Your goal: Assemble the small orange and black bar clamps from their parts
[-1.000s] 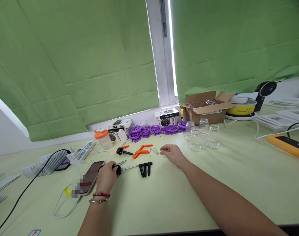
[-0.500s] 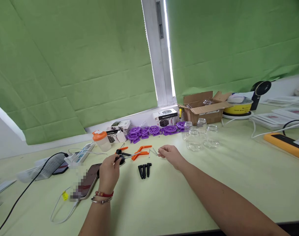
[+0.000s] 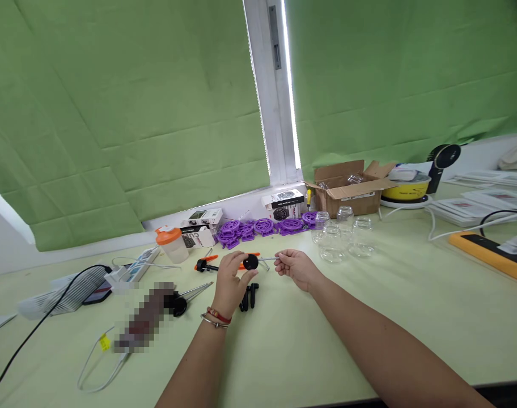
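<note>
My left hand point(image 3: 231, 280) grips a round black disc-shaped part point(image 3: 250, 262) between thumb and fingers. A thin metal rod point(image 3: 267, 259) spans from this part to my right hand point(image 3: 299, 269), whose fingertips pinch its far end. Whether the rod is fixed into the black part is hidden. Just behind the hands lie orange plastic pieces point(image 3: 253, 254), partly covered, and a small metal pin point(image 3: 266, 265). Short black pegs point(image 3: 253, 296) lie under and beside my left hand. A second black disc part point(image 3: 179, 306) with metal rods rests at the left, and a black piece point(image 3: 202, 265) lies farther back.
Purple plastic wheel-like parts point(image 3: 263, 227) line the back, before small printed boxes point(image 3: 283, 212). Clear glass-like jars point(image 3: 333, 243) and an open cardboard box point(image 3: 354, 198) stand right. An orange-lidded shaker point(image 3: 172, 245), power strip point(image 3: 142, 263) and cables are left.
My left hand has moved right with a black disc part, towards my right hand. Thin rod now bridges both hands. Another black disc part with rods is now uncovered at the left.
</note>
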A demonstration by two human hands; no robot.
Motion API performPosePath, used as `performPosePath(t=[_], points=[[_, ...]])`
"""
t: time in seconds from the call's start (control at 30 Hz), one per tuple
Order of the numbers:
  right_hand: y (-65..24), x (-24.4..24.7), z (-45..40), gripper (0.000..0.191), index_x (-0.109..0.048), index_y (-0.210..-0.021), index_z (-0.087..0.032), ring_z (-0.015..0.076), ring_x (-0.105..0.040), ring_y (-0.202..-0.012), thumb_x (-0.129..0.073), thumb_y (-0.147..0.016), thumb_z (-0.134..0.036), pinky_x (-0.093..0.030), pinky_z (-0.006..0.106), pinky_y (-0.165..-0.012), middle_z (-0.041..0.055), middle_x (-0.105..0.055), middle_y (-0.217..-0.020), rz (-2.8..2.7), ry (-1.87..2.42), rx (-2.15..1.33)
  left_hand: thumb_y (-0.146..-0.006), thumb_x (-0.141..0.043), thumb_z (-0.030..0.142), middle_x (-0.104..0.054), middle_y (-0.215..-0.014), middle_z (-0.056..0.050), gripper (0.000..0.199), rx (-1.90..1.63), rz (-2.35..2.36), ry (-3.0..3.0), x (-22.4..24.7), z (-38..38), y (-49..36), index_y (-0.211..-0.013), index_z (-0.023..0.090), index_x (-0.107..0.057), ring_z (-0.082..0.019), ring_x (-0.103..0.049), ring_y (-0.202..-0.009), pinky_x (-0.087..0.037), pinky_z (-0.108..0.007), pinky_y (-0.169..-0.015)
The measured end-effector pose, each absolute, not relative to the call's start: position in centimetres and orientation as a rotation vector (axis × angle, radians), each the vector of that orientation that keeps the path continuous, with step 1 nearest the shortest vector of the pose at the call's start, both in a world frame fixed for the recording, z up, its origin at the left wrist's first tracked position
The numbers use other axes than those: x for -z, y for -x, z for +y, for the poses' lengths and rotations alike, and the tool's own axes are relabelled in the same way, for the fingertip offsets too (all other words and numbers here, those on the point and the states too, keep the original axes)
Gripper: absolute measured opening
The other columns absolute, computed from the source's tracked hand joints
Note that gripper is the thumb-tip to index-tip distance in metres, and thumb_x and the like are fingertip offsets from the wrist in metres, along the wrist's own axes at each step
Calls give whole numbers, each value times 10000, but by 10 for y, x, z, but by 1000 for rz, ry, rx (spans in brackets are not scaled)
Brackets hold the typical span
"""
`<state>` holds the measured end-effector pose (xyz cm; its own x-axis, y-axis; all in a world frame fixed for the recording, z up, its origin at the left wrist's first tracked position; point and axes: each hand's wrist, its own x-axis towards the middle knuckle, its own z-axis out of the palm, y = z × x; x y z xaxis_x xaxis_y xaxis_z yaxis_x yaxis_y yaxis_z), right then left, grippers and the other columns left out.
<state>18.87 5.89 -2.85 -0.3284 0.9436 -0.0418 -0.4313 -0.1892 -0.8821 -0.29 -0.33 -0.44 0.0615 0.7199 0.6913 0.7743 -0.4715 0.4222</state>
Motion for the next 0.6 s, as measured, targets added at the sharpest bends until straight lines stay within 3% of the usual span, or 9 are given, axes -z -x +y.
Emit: performPosePath(t=[0.1,0.2,0.3,0.47,0.6], points=[[-189,29,60,85,-561,-737,-133,109,-566,-519,-611,-746,-200,-447,259,-552,31,-611,-597,-980,752,-1696,-738,-601,440,-516,-1177,-123,495,1823,-1926,2125,14,-3,9,-1156,203,-480,-239,-516,-1043,-443,-371,-805],[-186,32,58,107,-563,-738,-136,110,-566,-524,-628,-730,-220,-442,259,-550,30,-615,-604,-1018,710,-1710,-797,-455,540,-568,-1030,-116,527,2326,-2166,2101,20,-5,11,-1183,184,-410,-184,-595,-823,-467,-301,-620],[-179,34,54,134,-574,-757,-139,109,-568,-527,-644,-718,-246,-444,260,-551,32,-626,-633,-1073,677,-1724,-796,-395,596,-603,-854,-74,532,2674,-2290,2170,21,-8,8,-1132,184,-410,-153,-599,-618,-403,-239,-447],[-172,38,48,157,-591,-777,-143,109,-579,-532,-648,-716,-277,-448,261,-553,30,-631,-663,-1158,675,-1711,-768,-519,519,-605,-705,-38,380,2780,-2318,2337,20,-11,4,-902,166,-477,-108,-552,-483,-299,-178,-355],[-169,41,48,184,-587,-795,-144,110,-589,-545,-655,-711,-294,-455,265,-563,28,-629,-674,-1186,681,-1720,-748,-569,459,-574,-623,-2,321,2812,-2391,2253,20,-11,4,-851,168,-479,-85,-506,-430,-258,-165,-331]])
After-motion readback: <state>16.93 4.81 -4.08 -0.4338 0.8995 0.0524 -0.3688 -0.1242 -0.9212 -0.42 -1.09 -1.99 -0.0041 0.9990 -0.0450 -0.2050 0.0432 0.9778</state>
